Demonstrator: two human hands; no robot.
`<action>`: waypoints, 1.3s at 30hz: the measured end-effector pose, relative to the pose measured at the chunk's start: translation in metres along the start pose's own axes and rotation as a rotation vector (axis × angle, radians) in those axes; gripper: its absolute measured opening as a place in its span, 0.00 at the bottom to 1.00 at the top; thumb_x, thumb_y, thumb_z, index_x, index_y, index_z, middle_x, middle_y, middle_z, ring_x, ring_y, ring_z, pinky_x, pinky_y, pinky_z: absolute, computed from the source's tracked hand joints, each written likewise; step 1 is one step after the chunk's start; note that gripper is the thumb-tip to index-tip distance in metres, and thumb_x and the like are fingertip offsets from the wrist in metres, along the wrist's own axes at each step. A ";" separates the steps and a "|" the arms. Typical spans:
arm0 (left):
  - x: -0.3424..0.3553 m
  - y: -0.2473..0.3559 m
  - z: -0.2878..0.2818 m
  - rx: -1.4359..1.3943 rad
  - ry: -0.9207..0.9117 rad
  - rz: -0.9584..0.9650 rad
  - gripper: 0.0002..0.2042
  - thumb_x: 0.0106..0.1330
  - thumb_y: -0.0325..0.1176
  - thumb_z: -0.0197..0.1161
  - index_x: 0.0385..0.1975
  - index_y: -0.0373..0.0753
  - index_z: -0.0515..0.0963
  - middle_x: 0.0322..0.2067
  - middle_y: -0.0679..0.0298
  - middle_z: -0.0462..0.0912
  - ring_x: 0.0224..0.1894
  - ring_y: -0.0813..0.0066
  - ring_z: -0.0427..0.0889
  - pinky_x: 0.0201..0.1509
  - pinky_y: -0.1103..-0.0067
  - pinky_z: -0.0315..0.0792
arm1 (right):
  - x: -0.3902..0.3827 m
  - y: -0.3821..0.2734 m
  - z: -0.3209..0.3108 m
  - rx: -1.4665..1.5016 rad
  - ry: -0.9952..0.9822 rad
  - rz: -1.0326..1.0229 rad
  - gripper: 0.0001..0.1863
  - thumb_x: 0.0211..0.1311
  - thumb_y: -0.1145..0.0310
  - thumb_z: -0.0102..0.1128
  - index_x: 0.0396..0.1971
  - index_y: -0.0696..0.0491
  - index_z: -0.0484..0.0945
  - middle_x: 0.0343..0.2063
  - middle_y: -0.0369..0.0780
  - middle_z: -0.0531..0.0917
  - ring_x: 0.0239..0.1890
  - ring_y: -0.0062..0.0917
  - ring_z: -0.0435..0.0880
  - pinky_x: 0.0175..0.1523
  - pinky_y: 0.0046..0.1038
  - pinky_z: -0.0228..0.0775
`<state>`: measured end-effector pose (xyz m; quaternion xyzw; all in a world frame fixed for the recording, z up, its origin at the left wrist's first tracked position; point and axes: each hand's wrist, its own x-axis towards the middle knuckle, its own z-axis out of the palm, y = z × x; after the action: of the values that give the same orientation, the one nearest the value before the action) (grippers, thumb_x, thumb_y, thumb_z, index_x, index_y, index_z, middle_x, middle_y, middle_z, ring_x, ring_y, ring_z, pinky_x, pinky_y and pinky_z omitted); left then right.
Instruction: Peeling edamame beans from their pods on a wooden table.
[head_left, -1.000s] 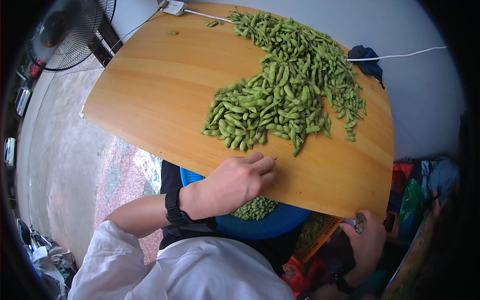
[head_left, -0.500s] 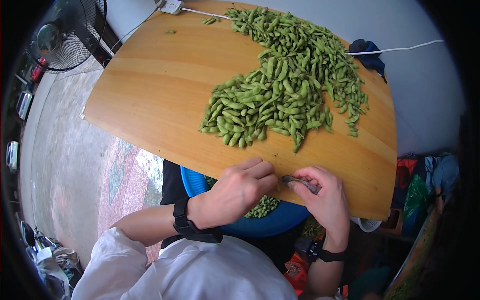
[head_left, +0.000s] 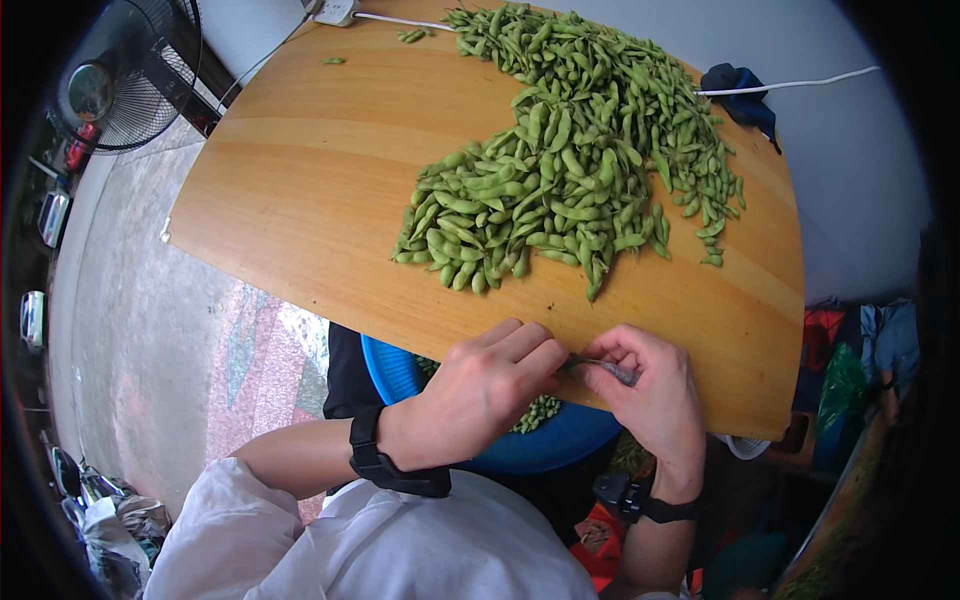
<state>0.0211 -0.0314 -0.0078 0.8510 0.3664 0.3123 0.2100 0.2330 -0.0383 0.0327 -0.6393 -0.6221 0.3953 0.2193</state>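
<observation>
While the right hand [head_left: 652, 388] pinches a small grey object [head_left: 617, 373] close beside the left hand [head_left: 482, 388], whose curled grip hides whatever it may hold, gentle, steady pressure near the blue basin [head_left: 384, 368] seems best, with green pods [head_left: 540, 205] heaped beyond on the table [head_left: 300, 185].

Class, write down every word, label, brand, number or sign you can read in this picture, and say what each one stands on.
None: no text can be read here.
White power strip: any marks are too small to read.
Fan hub: too blurred to read.
Black wristband on the left wrist: no lettering can be made out.
Grey object in the right hand's grip: no readable marking.
</observation>
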 end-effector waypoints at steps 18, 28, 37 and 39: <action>-0.006 -0.006 0.002 0.023 0.044 0.092 0.16 0.53 0.26 0.74 0.42 0.37 0.80 0.34 0.60 0.76 0.37 0.61 0.80 0.39 0.69 0.77 | 0.008 -0.009 0.000 -0.104 -0.052 0.070 0.09 0.57 0.73 0.74 0.29 0.58 0.80 0.22 0.47 0.86 0.22 0.36 0.86 0.33 0.36 0.76; 0.025 -0.023 -0.007 -0.119 -0.219 0.206 0.11 0.61 0.28 0.70 0.36 0.35 0.73 0.37 0.57 0.72 0.41 0.56 0.79 0.41 0.66 0.76 | 0.013 -0.013 -0.003 -0.167 -0.080 0.118 0.12 0.54 0.70 0.76 0.28 0.59 0.80 0.20 0.46 0.84 0.23 0.35 0.86 0.33 0.36 0.75; 0.011 -0.036 -0.013 -0.175 -0.139 0.370 0.11 0.58 0.24 0.73 0.36 0.34 0.78 0.34 0.60 0.75 0.37 0.57 0.80 0.38 0.66 0.75 | 0.011 -0.014 -0.001 -0.159 -0.070 0.138 0.11 0.55 0.70 0.76 0.28 0.58 0.80 0.19 0.44 0.83 0.23 0.35 0.84 0.33 0.38 0.73; 0.009 -0.033 -0.010 -0.214 -0.093 0.306 0.10 0.58 0.24 0.74 0.34 0.34 0.78 0.33 0.59 0.75 0.35 0.56 0.80 0.37 0.66 0.75 | 0.011 -0.013 0.000 -0.160 -0.067 0.117 0.11 0.56 0.70 0.75 0.28 0.58 0.80 0.20 0.44 0.83 0.23 0.37 0.84 0.33 0.39 0.73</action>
<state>0.0029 -0.0028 -0.0166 0.8831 0.1874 0.3381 0.2659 0.2239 -0.0262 0.0408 -0.6766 -0.6201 0.3775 0.1232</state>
